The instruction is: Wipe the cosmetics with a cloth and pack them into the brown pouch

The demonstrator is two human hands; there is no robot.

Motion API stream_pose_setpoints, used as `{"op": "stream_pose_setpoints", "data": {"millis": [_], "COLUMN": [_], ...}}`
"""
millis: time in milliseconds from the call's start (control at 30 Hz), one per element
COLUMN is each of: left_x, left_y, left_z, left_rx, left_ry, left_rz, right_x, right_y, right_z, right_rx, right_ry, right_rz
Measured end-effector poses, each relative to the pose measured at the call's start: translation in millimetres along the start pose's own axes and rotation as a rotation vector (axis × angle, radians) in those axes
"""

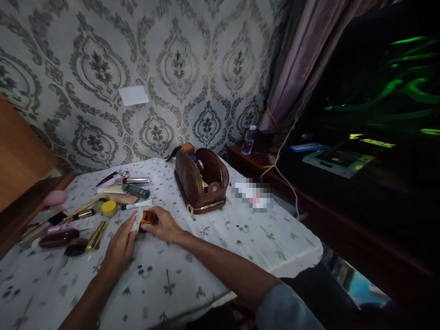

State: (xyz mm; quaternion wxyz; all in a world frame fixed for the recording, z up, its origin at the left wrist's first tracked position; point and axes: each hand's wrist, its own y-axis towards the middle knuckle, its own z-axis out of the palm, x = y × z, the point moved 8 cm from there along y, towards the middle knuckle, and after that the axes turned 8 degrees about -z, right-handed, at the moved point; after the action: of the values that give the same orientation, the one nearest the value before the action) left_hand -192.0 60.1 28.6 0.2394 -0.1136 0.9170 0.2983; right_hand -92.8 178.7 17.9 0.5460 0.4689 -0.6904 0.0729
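Low over the printed tablecloth, my right hand (167, 224) grips a small amber glass container (147, 217); whether it is a jar or a bottle I cannot tell. My left hand (120, 240) is closed on a white wipe (137, 221), which touches the container's left side. Behind my hands to the right stands a brown cosmetic bag (188, 181), its top unzipped and several items inside. To the left lie a yellow-lidded jar (109, 208), a gold tube (96, 236), a dark green bottle (136, 191) and a dark brown oval item (59, 238).
More cosmetics and brushes cover the table's left side, with a pink sponge (54, 198) at the edge. A blurred-out item (252, 195) lies right of the bag. Beyond the table are a water bottle (249, 140), a white cable (287, 183) and a dark computer case (378, 105).
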Motion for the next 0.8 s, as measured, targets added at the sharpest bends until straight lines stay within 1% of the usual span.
{"op": "stream_pose_setpoints", "data": {"millis": [100, 200, 300, 467, 600, 800], "left_x": [-7, -10, -9, -12, -13, -16], "left_y": [1, 2, 2, 1, 1, 1], "left_z": [-2.2, -2.6, -4.1, -4.4, -4.1, -5.1], "left_rx": [0.024, 0.061, 0.061, 0.072, 0.081, 0.081], "left_ry": [-0.015, -0.028, -0.039, -0.063, -0.070, -0.078], "left_rz": [-0.009, -0.018, -0.016, 0.028, 0.033, 0.065], "right_x": [-2, 0, 0, -3, -4, -7], "right_y": [1, 5, 7, 8, 9, 12], "right_z": [0, 2, 1, -4, -5, -8], "right_rx": [-0.013, 0.008, 0.028, 0.041, 0.096, 0.145], "right_ry": [0.046, 0.082, 0.073, 0.072, 0.119, 0.141], "right_rz": [0.000, -0.073, -0.118, -0.127, -0.162, -0.178]}}
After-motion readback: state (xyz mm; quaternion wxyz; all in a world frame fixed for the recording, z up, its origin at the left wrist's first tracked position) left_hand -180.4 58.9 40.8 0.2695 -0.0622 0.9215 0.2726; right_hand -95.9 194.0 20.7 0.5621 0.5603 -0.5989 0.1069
